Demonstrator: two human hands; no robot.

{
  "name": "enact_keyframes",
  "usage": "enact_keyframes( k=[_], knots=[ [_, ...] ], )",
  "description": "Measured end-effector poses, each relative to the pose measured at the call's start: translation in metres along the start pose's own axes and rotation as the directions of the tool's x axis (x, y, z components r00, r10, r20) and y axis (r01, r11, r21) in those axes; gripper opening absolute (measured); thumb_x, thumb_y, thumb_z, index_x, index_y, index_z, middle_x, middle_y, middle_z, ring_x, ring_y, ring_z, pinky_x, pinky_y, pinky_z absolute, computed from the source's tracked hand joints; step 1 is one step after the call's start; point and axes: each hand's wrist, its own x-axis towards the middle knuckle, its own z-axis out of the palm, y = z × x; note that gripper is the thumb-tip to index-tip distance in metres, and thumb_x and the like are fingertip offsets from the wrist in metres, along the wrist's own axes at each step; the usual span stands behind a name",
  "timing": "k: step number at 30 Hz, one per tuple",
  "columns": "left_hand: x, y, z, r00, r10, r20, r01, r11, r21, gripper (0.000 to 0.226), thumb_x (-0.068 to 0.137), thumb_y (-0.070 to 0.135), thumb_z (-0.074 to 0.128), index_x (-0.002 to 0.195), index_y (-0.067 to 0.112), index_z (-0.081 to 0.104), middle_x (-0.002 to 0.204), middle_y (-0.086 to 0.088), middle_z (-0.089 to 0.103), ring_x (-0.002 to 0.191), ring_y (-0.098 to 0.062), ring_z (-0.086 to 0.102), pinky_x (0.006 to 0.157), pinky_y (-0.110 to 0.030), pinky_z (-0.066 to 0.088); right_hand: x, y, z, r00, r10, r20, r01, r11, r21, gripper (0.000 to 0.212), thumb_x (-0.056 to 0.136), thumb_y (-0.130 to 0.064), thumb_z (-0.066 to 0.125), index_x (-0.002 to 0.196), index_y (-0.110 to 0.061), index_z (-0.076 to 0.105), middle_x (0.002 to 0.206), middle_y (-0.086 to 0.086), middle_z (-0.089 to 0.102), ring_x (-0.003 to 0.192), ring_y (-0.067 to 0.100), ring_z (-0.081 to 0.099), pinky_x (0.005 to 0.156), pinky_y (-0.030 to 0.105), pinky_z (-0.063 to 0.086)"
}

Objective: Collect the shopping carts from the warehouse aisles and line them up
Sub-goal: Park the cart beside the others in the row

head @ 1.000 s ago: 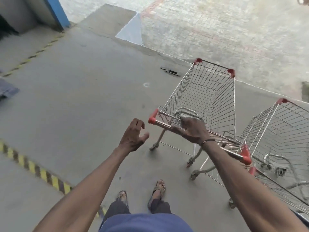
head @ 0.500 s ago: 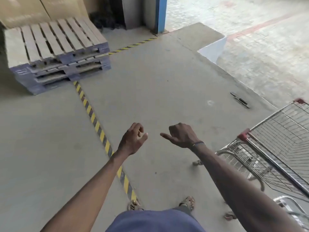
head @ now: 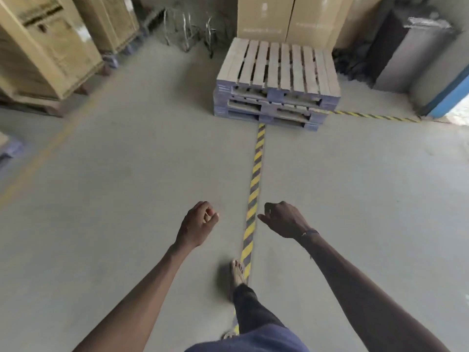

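Both arms reach out in front of me over the concrete floor, and neither hand holds anything. My left hand (head: 197,224) hangs with its fingers loosely curled. My right hand (head: 285,219) is relaxed, palm down, fingers pointing left. At the far end of the aisle stands a blurred metal wire frame (head: 187,31), possibly carts; I cannot tell for sure. My foot steps forward beside the floor stripe.
A yellow-black striped line (head: 255,184) runs ahead to a stack of wooden pallets (head: 278,82). Large cardboard boxes (head: 43,47) stand at the left, more boxes (head: 286,16) behind the pallets. A grey bin (head: 411,52) and a blue door post (head: 449,97) are at the right.
My right hand let go of the cart handle. I turned left, away from the two carts, which have left the view. The pallets now lie straight ahead.
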Motion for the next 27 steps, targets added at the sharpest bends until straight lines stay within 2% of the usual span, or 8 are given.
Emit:
enact_keyframes(
  k=[2, 4, 8, 13, 16, 19, 24, 27],
  knots=[
    [0.016, -0.026, -0.022, 0.997, -0.066, -0.048, 0.066, 0.998, 0.000, 0.021, 0.086, 0.041, 0.061, 0.078, 0.026, 0.050, 0.080, 0.009, 0.057, 0.070, -0.009, 0.056, 0.069, -0.034, 0.049, 0.053, -0.021, 0.003, 0.997, -0.068, 0.042, 0.068, 0.997, -0.018, 0.036, 0.103, -0.053, 0.060, 0.081, -0.026, 0.053, 0.066, -0.005, 0.054, 0.067, 0.031, 0.055, 0.059, 0.035, 0.041],
    [0.040, -0.052, -0.042, 0.988, -0.132, -0.086, 0.131, 0.991, -0.010, 0.020, 0.086, 0.038, 0.062, 0.078, 0.024, 0.050, 0.075, 0.007, 0.058, 0.068, -0.010, 0.055, 0.068, -0.035, 0.049, 0.107, -0.040, 0.006, 0.992, -0.104, 0.065, 0.105, 0.994, -0.017, 0.038, 0.102, -0.051, 0.060, 0.079, -0.022, 0.055, 0.068, -0.002, 0.057, 0.070, 0.032, 0.057, 0.060, 0.036, 0.043],
    [0.106, -0.090, -0.077, 0.956, -0.249, -0.154, 0.245, 0.969, -0.045, 0.018, 0.084, 0.033, 0.062, 0.076, 0.022, 0.050, 0.069, 0.004, 0.060, 0.064, -0.012, 0.053, 0.067, -0.039, 0.050, 0.216, -0.071, 0.006, 0.991, -0.124, 0.051, 0.121, 0.991, 0.057, 0.039, 0.100, -0.048, 0.063, 0.076, -0.018, 0.059, 0.070, 0.002, 0.066, 0.071, 0.033, 0.060, 0.060, 0.037, 0.047],
    [0.199, -0.111, -0.117, 0.927, -0.337, -0.165, 0.331, 0.942, -0.065, 0.018, 0.088, 0.023, 0.066, 0.076, 0.020, 0.053, 0.071, 0.003, 0.062, 0.065, -0.013, 0.055, 0.068, -0.038, 0.050, 0.339, -0.104, -0.015, 0.988, -0.145, 0.046, 0.136, 0.977, 0.167, 0.041, 0.098, -0.044, 0.066, 0.070, -0.017, 0.057, 0.062, -0.001, 0.063, 0.070, 0.032, 0.058, 0.061, 0.038, 0.048],
    [0.255, -0.119, -0.140, 0.895, -0.396, -0.206, 0.371, 0.916, -0.153, 0.021, 0.092, 0.016, 0.067, 0.076, 0.018, 0.053, 0.074, 0.000, 0.063, 0.068, -0.014, 0.056, 0.067, -0.032, 0.046, 0.408, -0.123, -0.028, 0.986, -0.161, 0.037, 0.148, 0.961, 0.235, 0.047, 0.097, -0.041, 0.070, 0.061, -0.022, 0.047, 0.053, -0.005, 0.050, 0.060, 0.023, 0.048, 0.057, 0.035, 0.038],
    [0.301, -0.133, -0.161, 0.850, -0.461, -0.253, 0.405, 0.881, -0.245, 0.020, 0.094, 0.010, 0.067, 0.078, 0.013, 0.056, 0.079, -0.003, 0.068, 0.074, -0.016, 0.061, 0.066, -0.024, 0.044, 0.470, -0.143, -0.031, 0.985, -0.160, 0.064, 0.126, 0.921, 0.367, 0.047, 0.098, -0.035, 0.073, 0.059, -0.025, 0.048, 0.051, -0.007, 0.047, 0.053, 0.011, 0.044, 0.058, 0.033, 0.037],
    [0.383, -0.185, -0.199, 0.823, -0.491, -0.285, 0.403, 0.859, -0.316, 0.015, 0.093, 0.018, 0.068, 0.083, 0.009, 0.060, 0.082, -0.001, 0.071, 0.078, -0.010, 0.063, 0.069, -0.021, 0.045, 0.578, -0.182, -0.016, 0.966, -0.174, 0.191, 0.076, 0.899, 0.432, 0.043, 0.099, -0.034, 0.074, 0.065, -0.015, 0.056, 0.054, -0.008, 0.049, 0.053, 0.011, 0.039, 0.056, 0.028, 0.037],
    [0.444, -0.226, -0.230, 0.806, -0.523, -0.278, 0.398, 0.826, -0.399, 0.025, 0.085, 0.036, 0.064, 0.096, 0.014, 0.062, 0.096, 0.003, 0.073, 0.090, -0.006, 0.068, 0.077, -0.021, 0.049, 0.655, -0.212, -0.004, 0.968, -0.139, 0.208, 0.017, 0.867, 0.499, 0.037, 0.098, -0.037, 0.075, 0.072, -0.013, 0.064, 0.062, -0.001, 0.060, 0.060, 0.014, 0.049, 0.060, 0.026, 0.041]
  ],
)
